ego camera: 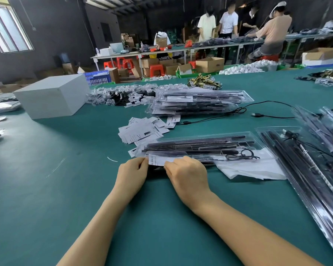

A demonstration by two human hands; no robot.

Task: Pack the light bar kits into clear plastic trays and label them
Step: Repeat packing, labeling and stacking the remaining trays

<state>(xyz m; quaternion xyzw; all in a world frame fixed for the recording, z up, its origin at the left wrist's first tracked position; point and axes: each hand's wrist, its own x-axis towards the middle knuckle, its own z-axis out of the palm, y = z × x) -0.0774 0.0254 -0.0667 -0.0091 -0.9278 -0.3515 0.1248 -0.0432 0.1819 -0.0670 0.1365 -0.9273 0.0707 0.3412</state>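
Green felt covers the wide work table (46,189), and at its near middle a person works on a clear plastic tray holding black light bars and a coiled black cable (200,148). Both hands meet at the tray's near-left corner — the left hand (132,174) pinches the left end of a white printed paper label (160,161) between thumb and curled fingers, while the right hand (186,173) curls over its right part, fingers pressed down on it. White tissue paper (252,169) lies under the tray's right end. Behind it sit a loose heap of white labels (142,130) and a stack of filled clear trays (198,101); a plain white box (52,96) stands well to the left.
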